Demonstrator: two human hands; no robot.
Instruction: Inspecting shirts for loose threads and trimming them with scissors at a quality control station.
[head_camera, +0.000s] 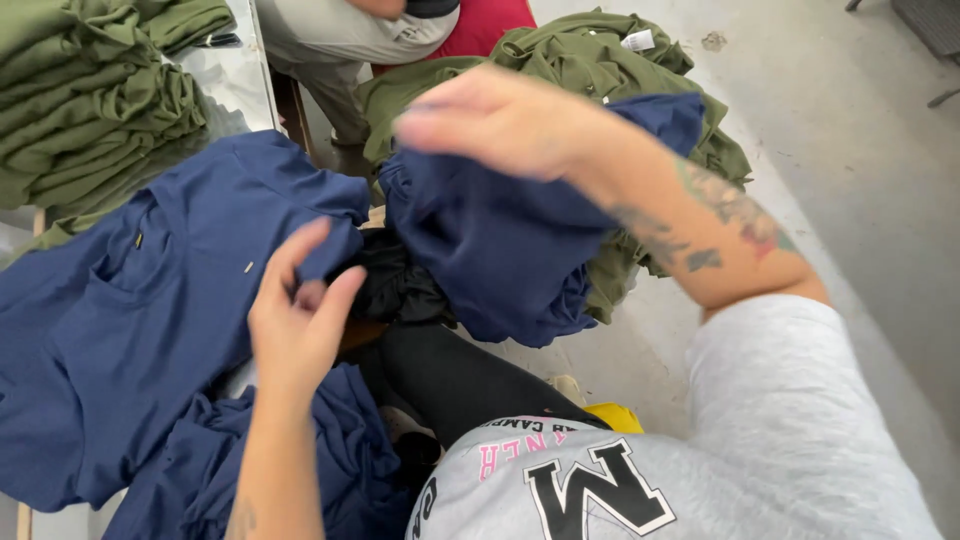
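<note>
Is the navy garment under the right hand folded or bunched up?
Bunched: the navy garment hangs in loose crumpled folds beneath the right hand.

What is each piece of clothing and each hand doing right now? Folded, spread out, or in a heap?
Left hand: raised above the flat navy blue garment, fingers curled, holding nothing I can see.
Right hand: blurred, on the bunched navy blue cloth; grip unclear.
Flat navy blue garment: spread out.
Bunched navy blue cloth: crumpled, lifted.
Olive green folded stack: folded, piled.
Olive green loose heap: crumpled.
Black cloth: crumpled.
</note>
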